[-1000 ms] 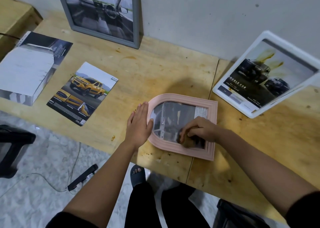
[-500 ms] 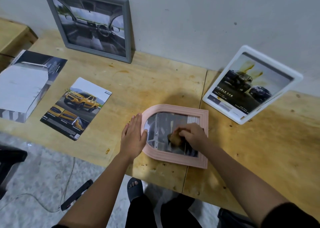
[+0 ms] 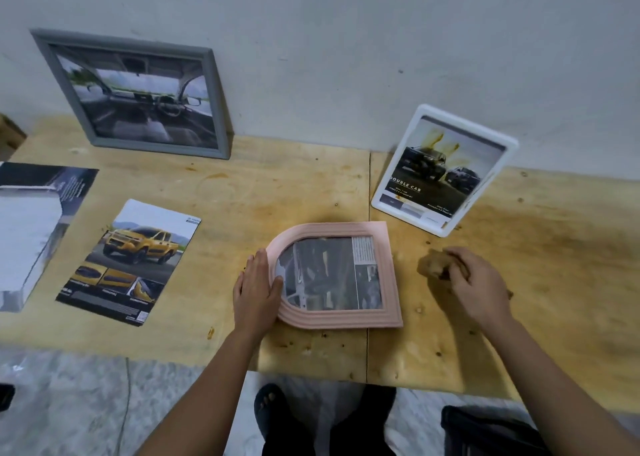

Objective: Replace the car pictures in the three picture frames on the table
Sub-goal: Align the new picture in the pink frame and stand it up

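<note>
Where the tabletop (image 3: 277, 185) edge meets the marble floor (image 3: 86, 403), a sandalled foot (image 3: 270, 410) shows below, toes out.

Left hand (image 3: 256, 289): flat, fingers straight and together, laid against the curved end of the pink arched frame (image 3: 339, 318); thumb resting across its rim. Frame lies flat, face up, near the front edge, straddling the seam between two boards. Grey car picture (image 3: 329, 272) is inside it, with a text block at the upper right corner.

Right hand (image 3: 474, 282): to the right of the pink frame and apart from it, fingers curled round a brown wad (image 3: 431, 265) pressed to the wood. Cloth or sponge, cannot tell.

Left of the frame, well apart: loose yellow pickup sheet (image 3: 135, 258), flat. Further left, a stack of brochures (image 3: 27, 234), partly cut off.

Behind, on the right: white frame (image 3: 467, 127) tilted back, showing a dark "Double Cab" print. Rear left: grey frame (image 3: 217, 109) leaning on the wall (image 3: 346, 57), holding a car interior shot.
</note>
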Action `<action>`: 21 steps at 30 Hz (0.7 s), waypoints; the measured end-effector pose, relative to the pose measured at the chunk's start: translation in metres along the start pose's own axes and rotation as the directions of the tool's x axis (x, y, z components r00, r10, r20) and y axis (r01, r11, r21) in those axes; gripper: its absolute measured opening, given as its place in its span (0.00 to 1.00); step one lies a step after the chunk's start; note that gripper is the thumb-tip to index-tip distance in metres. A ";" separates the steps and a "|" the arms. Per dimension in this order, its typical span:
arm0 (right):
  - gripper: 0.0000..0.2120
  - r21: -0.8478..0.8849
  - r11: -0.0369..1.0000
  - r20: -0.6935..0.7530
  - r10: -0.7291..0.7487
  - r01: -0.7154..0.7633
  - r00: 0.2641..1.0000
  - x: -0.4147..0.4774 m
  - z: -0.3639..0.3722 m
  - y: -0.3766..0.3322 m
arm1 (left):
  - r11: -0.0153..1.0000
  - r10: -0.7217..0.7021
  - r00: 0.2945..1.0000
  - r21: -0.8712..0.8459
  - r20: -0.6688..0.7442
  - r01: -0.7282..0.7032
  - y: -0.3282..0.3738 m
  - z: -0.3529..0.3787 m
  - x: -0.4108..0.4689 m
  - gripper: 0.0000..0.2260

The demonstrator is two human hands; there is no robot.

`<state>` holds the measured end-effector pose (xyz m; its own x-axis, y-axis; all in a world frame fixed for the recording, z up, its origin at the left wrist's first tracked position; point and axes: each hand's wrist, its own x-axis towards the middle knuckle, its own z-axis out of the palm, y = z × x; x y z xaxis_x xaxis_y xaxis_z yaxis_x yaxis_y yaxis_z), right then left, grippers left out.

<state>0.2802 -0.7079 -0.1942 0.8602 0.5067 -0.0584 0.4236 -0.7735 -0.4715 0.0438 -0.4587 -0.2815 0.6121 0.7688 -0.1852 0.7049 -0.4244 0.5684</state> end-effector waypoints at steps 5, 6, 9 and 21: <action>0.31 -0.230 0.972 0.275 0.101 -0.037 0.956 -0.033 0.040 0.016 | 0.998 -0.012 0.998 -0.060 0.059 0.015 -0.001 -0.004 0.002 0.26; 0.31 -0.245 0.968 0.239 0.117 -0.057 0.964 -0.034 0.040 0.007 | 0.996 -0.002 0.997 -0.091 0.074 0.009 -0.001 -0.007 0.003 0.26; 0.28 -0.156 0.987 0.019 0.052 -0.048 0.998 -0.042 0.044 -0.022 | 0.981 0.035 0.999 -0.191 0.021 -0.031 -0.004 -0.015 0.004 0.21; 0.18 0.078 0.943 0.178 0.308 -0.325 0.935 -0.033 0.083 -0.068 | 0.899 -0.158 0.987 -0.417 -0.021 0.135 0.019 -0.019 -0.014 0.18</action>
<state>0.1998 -0.6404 -0.2337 0.8838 0.3034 -0.3561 0.0977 -0.8641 -0.4938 0.0420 -0.4691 -0.2530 0.4857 0.8358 -0.2559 0.5668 -0.0783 0.8201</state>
